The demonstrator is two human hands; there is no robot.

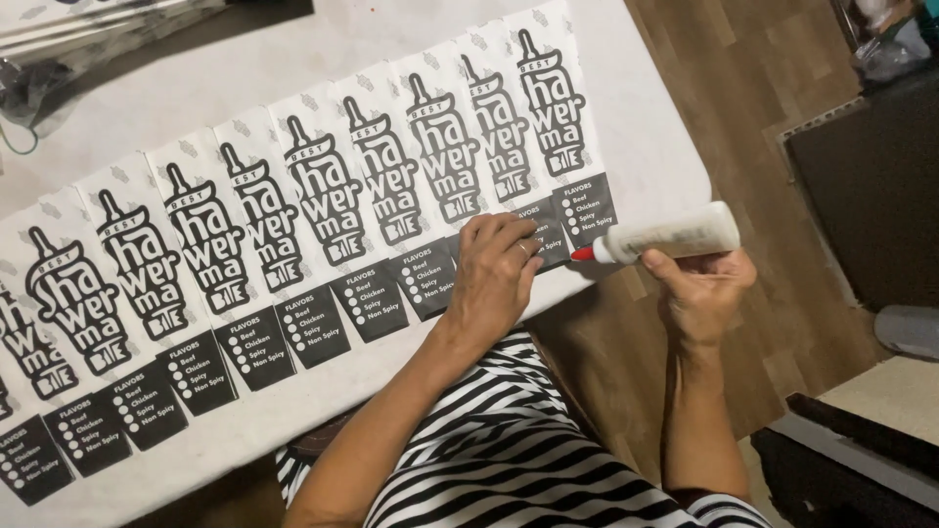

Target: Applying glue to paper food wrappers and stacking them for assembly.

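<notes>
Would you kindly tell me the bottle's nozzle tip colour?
Red, on the white squeeze bottle, head view.

Two bare arms reach forward.
Left hand (pixel 494 269) lies flat, fingers spread; right hand (pixel 702 288) curls closed (thumb uppermost).

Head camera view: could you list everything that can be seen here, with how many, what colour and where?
printed paper sleeves: about a dozen, white with black lettering and black lower panels, overlapping in a slanted row across the table
table: one, white top, filling the upper left
glue bottle: one, whitish with a red tip, lying sideways at the table's right edge
wooden floor: brown planks, right side
dark mat: one, black, far right
clear bags: a pile, top left corner
striped garment: black and white, bottom centre
left hand: pressing on the sleeves' lower edge, a ring on one of its fingers
right hand: holding the glue bottle
</notes>
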